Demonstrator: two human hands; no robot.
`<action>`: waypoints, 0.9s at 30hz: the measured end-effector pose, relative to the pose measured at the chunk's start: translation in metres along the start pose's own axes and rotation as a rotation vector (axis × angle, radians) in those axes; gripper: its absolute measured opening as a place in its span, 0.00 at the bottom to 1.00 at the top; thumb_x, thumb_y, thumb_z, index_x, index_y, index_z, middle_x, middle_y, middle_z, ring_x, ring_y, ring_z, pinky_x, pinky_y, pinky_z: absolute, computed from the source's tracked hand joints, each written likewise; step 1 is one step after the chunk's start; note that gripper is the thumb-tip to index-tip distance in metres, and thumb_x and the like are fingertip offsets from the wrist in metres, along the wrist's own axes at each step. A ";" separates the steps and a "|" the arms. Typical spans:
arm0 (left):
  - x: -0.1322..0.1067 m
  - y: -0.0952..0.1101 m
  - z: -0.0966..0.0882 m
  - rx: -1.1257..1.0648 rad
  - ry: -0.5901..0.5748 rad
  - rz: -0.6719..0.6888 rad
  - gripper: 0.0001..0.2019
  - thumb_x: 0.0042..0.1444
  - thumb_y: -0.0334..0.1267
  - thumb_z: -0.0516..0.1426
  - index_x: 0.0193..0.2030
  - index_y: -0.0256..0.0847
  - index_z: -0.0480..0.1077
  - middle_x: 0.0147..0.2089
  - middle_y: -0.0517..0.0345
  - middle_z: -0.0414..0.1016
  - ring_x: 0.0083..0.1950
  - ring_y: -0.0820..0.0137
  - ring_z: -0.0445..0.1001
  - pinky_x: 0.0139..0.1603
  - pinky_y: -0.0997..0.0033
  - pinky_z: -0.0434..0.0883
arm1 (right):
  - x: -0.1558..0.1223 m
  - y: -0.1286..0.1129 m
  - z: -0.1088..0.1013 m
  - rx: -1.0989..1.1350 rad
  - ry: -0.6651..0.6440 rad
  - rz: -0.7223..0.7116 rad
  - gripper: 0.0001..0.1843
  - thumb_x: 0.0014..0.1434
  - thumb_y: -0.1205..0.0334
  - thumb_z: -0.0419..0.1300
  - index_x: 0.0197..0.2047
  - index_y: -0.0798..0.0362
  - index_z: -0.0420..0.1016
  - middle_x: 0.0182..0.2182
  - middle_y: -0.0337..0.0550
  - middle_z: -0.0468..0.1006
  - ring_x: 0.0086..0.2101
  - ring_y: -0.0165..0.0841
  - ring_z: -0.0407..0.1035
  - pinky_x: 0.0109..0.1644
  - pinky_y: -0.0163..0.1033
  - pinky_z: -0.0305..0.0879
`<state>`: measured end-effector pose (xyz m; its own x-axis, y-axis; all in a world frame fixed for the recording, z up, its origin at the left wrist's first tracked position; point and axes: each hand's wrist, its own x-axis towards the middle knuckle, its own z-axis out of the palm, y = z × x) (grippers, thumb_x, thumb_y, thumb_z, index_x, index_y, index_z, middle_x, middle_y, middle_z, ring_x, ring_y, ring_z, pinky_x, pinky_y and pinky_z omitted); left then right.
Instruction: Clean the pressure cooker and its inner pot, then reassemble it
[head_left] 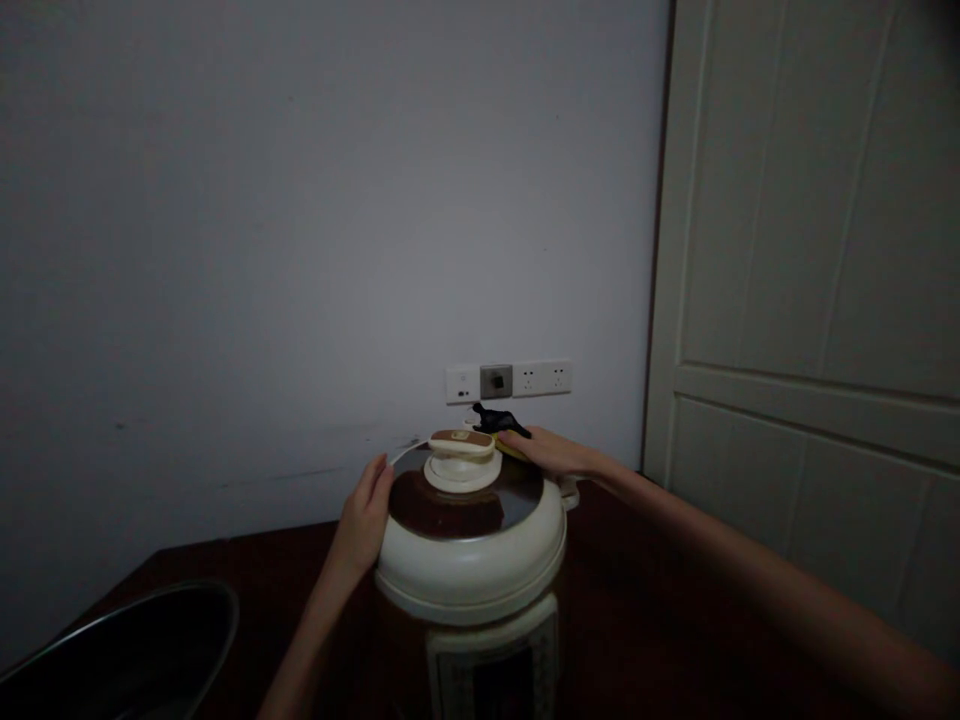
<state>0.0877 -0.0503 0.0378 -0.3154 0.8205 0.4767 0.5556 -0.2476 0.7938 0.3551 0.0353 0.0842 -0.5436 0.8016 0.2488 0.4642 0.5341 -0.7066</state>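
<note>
An electric pressure cooker (471, 575) stands upright in front of me, with a cream rim and a dark brown lid top. Its lid handle (461, 445) is cream with a brown inset. My left hand (367, 512) grips the left side of the lid, its fingers bent over the edge, and a thin white strip runs from there toward the handle. At the back right of the lid, my right hand (551, 450) presses a yellow cloth or sponge (511, 449) onto the top. Black crumpled material (499, 420) shows just behind it; whether the two are joined I cannot tell.
A dark basin with a shiny rim (225, 592) is at the lower left on the dark reddish table (285, 540). Behind the cooker, wall sockets (541, 377) sit low on the pale wall. A panelled door (810, 300) stands at the right.
</note>
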 end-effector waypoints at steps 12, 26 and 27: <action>-0.002 0.001 -0.001 -0.006 -0.027 -0.002 0.27 0.58 0.49 0.45 0.58 0.33 0.64 0.62 0.44 0.65 0.65 0.63 0.61 0.66 0.61 0.54 | 0.055 0.029 0.004 0.334 0.000 0.144 0.17 0.60 0.51 0.52 0.38 0.55 0.73 0.37 0.47 0.78 0.40 0.38 0.70 0.51 0.46 0.65; -0.003 0.001 0.000 -0.024 -0.020 -0.002 0.27 0.59 0.48 0.44 0.58 0.31 0.63 0.62 0.43 0.65 0.65 0.63 0.61 0.66 0.61 0.53 | 0.073 0.054 0.006 0.239 0.121 0.150 0.15 0.57 0.54 0.51 0.33 0.56 0.72 0.29 0.44 0.76 0.31 0.34 0.68 0.38 0.39 0.65; -0.003 0.000 0.001 -0.030 -0.013 -0.003 0.27 0.59 0.48 0.44 0.58 0.32 0.64 0.62 0.43 0.65 0.65 0.63 0.61 0.66 0.61 0.53 | 0.066 0.052 0.005 0.209 0.145 0.129 0.15 0.57 0.54 0.51 0.34 0.56 0.72 0.30 0.44 0.76 0.32 0.35 0.68 0.39 0.39 0.64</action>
<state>0.0896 -0.0523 0.0364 -0.3064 0.8280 0.4696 0.5311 -0.2606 0.8062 0.3399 0.1143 0.0608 -0.3768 0.8974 0.2295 0.3607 0.3704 -0.8560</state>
